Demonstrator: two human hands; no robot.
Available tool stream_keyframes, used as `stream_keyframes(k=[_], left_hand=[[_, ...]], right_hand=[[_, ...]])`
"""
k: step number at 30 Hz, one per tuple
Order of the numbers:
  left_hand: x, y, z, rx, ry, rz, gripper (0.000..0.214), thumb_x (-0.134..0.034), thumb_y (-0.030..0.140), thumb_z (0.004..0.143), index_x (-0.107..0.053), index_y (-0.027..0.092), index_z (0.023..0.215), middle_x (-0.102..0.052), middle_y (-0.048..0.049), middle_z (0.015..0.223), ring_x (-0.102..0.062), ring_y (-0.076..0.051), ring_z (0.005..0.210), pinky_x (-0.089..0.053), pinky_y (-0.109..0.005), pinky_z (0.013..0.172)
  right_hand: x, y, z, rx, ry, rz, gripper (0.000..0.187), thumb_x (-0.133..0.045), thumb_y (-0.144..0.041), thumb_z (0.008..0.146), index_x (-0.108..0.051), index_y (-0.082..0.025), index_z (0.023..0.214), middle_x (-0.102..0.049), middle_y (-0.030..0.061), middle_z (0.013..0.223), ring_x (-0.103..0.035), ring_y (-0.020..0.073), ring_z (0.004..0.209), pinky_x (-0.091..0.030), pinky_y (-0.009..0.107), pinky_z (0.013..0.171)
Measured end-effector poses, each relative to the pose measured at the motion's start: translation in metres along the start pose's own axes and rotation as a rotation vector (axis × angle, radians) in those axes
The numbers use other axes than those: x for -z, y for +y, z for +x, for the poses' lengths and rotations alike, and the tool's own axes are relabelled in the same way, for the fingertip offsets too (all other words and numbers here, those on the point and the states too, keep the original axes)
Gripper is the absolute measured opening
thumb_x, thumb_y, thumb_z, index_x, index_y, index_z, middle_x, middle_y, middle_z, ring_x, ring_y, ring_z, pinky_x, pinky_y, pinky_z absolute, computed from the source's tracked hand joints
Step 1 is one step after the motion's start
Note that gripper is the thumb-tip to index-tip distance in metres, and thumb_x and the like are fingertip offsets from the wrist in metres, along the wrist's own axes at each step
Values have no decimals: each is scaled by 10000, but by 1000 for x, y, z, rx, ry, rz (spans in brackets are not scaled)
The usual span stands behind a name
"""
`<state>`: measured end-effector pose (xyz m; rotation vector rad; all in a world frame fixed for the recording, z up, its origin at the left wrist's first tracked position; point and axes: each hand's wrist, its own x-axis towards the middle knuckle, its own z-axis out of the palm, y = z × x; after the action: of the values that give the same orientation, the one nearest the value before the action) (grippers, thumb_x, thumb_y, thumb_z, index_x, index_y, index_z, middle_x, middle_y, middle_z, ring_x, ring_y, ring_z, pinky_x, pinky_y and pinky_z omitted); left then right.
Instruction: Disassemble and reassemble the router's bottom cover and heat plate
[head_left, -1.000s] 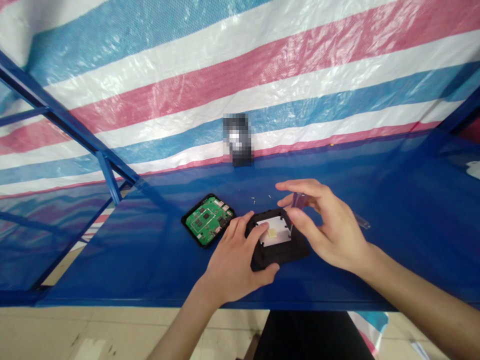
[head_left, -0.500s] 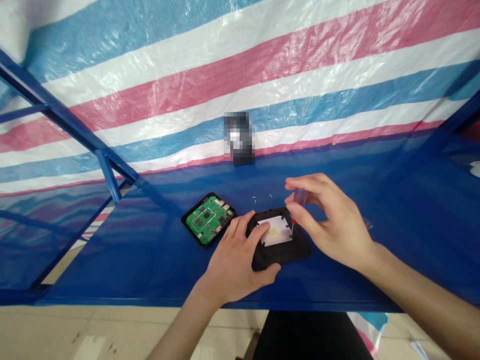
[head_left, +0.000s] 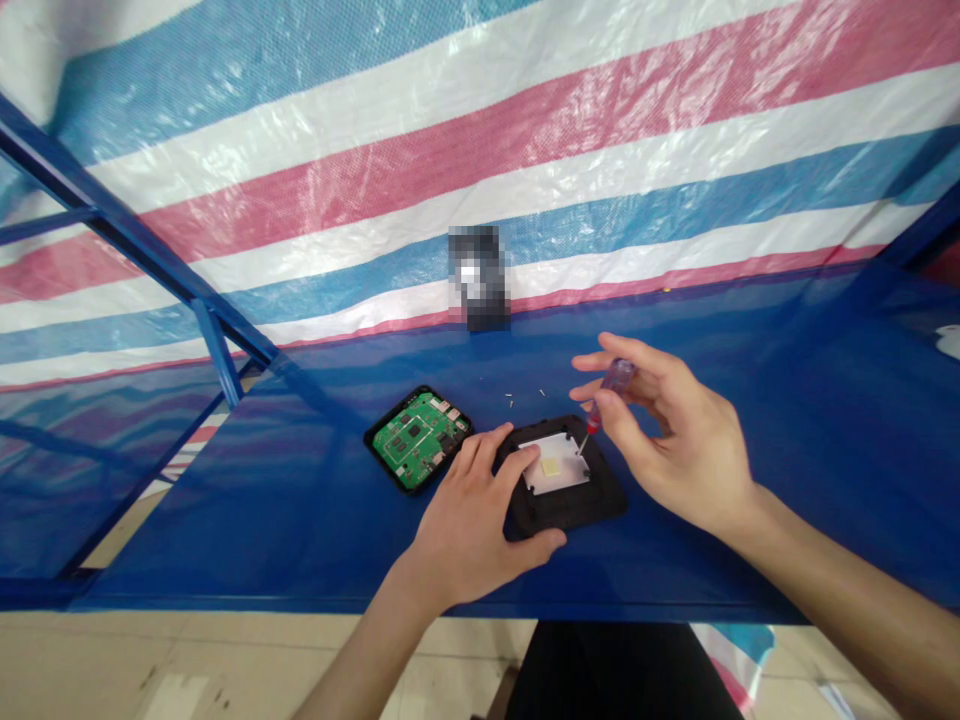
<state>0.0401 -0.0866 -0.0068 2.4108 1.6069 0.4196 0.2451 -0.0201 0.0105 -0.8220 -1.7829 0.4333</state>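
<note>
My left hand [head_left: 480, 520] grips a black plastic cover [head_left: 577, 512] by its left side, thumb along the near edge and a finger over the metal plate. That silvery plate [head_left: 564, 478] is set into the cover and carries a small yellowish pad [head_left: 551, 467]. Between the thumb and fingers of my right hand [head_left: 667, 430] is a small screwdriver [head_left: 616, 378] with a clear purple handle and red collar. It leans right, its tip at the plate's upper right corner. Left of the cover lies a black case half [head_left: 367, 440] holding a green circuit board [head_left: 414, 432].
Several small screws [head_left: 511, 400] lie beyond the cover on the blue tabletop [head_left: 262, 520]. A dark pixelated object [head_left: 484, 290] stands at the back, against a striped plastic sheet [head_left: 420, 170]. Blue metal frame bars [head_left: 135, 240] rise on the left.
The screwdriver has gone from nearly upright to leaning right, its handle higher and its tip slightly further up and left. My right fingers have spread. The cover has shifted slightly right.
</note>
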Motion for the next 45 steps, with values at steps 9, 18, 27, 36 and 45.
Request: stream_keyframes(k=[9,18,27,36,45], left_hand=[[-1,-2,1,-45,-7,-38,823,-829,630,690,-516,226,1334,-506,-148,1477,-448,-374,1345,-380,-603,1127],[-2,-2,3,-66,18,-74,934,-844,725,586,-530,198,1291,-563,-150,1396,-486,-365,1295,-383,-569,1117],[-4,-4,3,-94,35,-95,941,-819,751,596,-512,218,1309,-571,-125,1391,-489,-356,1279,-373,-553,1121],[-4,-4,4,-102,33,-90,911,-801,747,631,-508,222,1315,-597,-112,1359,-504,-351,1259,-361,-551,1126],[-5,-4,3,-102,24,-50,919,-775,704,699,-471,201,1405,-552,-129,1428,-461,-375,1320,-335,-567,1153]], right_hand=[[-4,-8,-8,64,-63,185,430,-625,-143,937,-546,-331,1316,-725,46,1258,-776,160,884,-656,301,770],[-12,-12,-6,112,-176,122,334,-617,-184,957,-573,-249,1281,-732,88,1187,-765,169,914,-652,298,801],[-15,-12,-4,104,-203,117,336,-622,-184,952,-589,-250,1280,-736,72,1166,-763,159,910,-641,281,822],[-18,-15,1,227,-194,108,348,-609,-120,939,-594,-236,1267,-705,84,1137,-747,162,958,-631,268,843],[-17,-16,18,86,-448,255,297,-578,-200,975,-589,-269,1264,-755,60,1141,-763,181,982,-651,299,819]])
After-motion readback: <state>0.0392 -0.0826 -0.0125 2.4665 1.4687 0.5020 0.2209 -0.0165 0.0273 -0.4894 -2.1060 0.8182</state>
